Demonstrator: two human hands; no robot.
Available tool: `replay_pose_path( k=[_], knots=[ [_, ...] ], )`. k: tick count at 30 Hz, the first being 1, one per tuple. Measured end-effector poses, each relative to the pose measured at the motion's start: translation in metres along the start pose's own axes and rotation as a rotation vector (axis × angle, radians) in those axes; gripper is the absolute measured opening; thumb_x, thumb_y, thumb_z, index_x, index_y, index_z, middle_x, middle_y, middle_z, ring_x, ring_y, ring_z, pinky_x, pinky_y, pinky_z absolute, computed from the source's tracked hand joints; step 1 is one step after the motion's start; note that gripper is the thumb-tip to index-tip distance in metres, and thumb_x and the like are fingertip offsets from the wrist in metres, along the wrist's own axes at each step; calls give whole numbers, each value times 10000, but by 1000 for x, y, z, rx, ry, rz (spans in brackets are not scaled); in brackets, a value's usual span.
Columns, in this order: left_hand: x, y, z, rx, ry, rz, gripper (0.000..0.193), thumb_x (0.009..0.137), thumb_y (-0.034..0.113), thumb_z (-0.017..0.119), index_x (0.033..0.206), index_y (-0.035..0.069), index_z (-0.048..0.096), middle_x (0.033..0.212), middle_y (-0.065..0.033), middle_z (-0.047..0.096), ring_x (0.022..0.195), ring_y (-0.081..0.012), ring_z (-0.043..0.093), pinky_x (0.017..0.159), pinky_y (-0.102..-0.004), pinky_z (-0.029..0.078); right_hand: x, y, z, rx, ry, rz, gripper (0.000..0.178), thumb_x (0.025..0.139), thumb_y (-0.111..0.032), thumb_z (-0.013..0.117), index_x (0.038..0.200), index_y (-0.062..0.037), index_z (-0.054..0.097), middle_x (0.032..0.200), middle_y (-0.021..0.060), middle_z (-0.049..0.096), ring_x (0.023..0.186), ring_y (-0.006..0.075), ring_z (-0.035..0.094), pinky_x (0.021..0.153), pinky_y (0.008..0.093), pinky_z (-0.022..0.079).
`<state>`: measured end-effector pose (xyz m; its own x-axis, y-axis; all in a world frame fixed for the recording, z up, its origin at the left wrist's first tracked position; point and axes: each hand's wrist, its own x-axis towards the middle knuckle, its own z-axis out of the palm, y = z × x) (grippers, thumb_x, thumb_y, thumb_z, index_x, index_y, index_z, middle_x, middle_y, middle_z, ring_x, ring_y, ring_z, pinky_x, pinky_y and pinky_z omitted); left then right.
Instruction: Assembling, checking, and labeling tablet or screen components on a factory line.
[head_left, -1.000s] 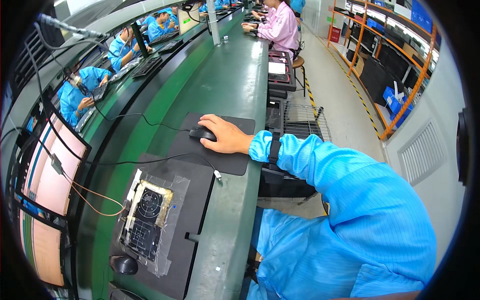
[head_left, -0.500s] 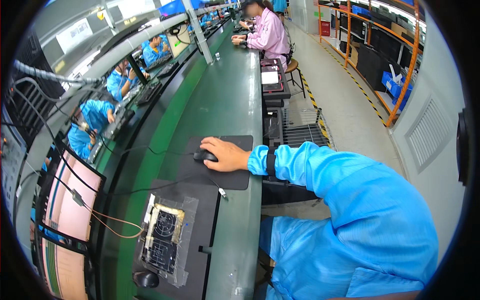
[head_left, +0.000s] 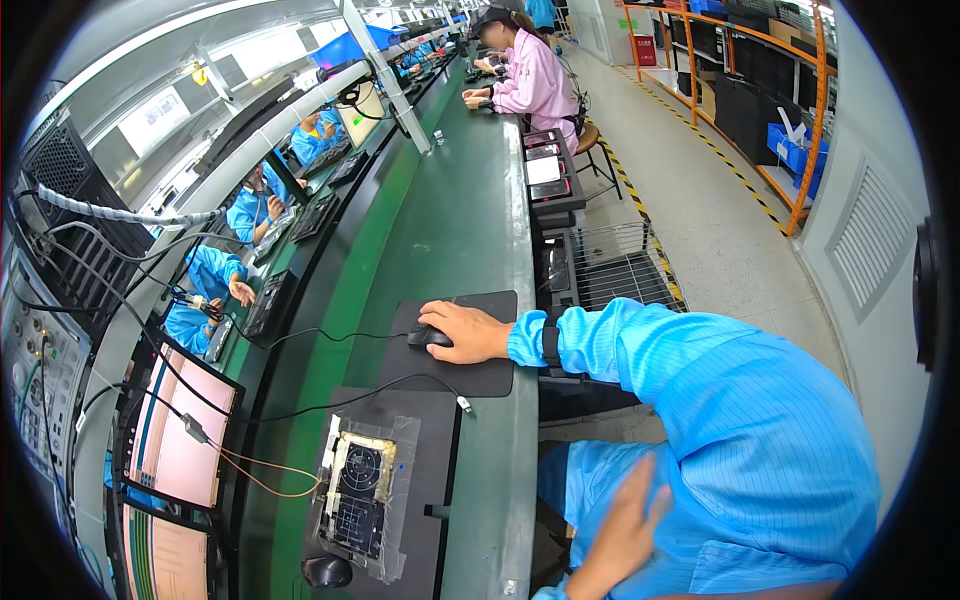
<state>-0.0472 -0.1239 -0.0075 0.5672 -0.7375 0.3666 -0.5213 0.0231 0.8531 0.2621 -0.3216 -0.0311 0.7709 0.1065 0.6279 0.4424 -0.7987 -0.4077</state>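
My right hand (head_left: pixel 465 333) rests on a black computer mouse (head_left: pixel 430 337), its fingers curved over the top. The mouse sits on a dark mouse pad (head_left: pixel 480 370). My left hand (head_left: pixel 620 530), in front of my blue smock, is blurred by motion. Its fingers look stretched and apart, with nothing visible in them. Left of the bench edge, a taped fixture plate (head_left: pixel 362 500) with a circular pattern lies on a dark mat (head_left: pixel 425 440). A thin brown cable (head_left: pixel 270 478) reaches its edge. A loose cable end with a light plug (head_left: pixel 463 404) lies between pad and fixture.
Two monitors (head_left: pixel 185 430) stand at the left, near an instrument panel (head_left: pixel 45 370). A second mouse (head_left: pixel 327 572) sits below the fixture. Co-workers in blue (head_left: pixel 210 275) work across the bench; one in pink (head_left: pixel 535 75) sits farther along. A wire basket (head_left: pixel 620 265) stands by the aisle.
My left hand has come into view from the lower edge. The view has shifted, so the bench and fixture appear farther right. My right hand stays on the mouse.
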Motion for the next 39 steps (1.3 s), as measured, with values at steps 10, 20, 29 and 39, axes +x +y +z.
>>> replay_pose_path(
  k=[10, 20, 29, 39],
  knots=[
    [-9, 76, -115, -394, -9, 67, 109, 920, 24, 717, 1008, -37, 733, 905, -198, 756, 770, -288, 713, 708, -393, 570, 5, 2, 0, 14, -6, -2, 519, 928, -305, 676, 1304, 28, 546, 1420, 171, 494, 1265, 352, 556, 1039, 440, 500],
    [-29, 119, -190, -599, 449, 316, 165, 1045, 159, 610, 1147, 34, 576, 669, -45, 635, 553, -138, 554, 702, -353, 492, 0, -3, 3, 1, 1, -14, 498, 922, -308, 679, 1267, 36, 572, 1401, 180, 515, 1249, 356, 567, 1040, 429, 500],
    [-51, 129, -193, -169, 744, 331, 632, 1124, 499, 211, 1406, 69, 579, 1036, -97, 752, 1114, -241, 690, 1041, -458, 444, 6, 6, -15, -59, 29, 0, 473, 891, -278, 714, 1255, 4, 604, 1379, 205, 546, 1263, 387, 565, 1056, 438, 481],
    [-71, 137, -175, -243, 836, 478, 564, 1122, 477, 253, 1445, 127, 556, 1207, -43, 657, 1233, -246, 589, 1094, -453, 403, 10, -10, -3, -53, -11, 22, 455, 931, -257, 687, 1294, -2, 584, 1408, 167, 528, 1265, 367, 574, 1046, 421, 486]
  ],
)
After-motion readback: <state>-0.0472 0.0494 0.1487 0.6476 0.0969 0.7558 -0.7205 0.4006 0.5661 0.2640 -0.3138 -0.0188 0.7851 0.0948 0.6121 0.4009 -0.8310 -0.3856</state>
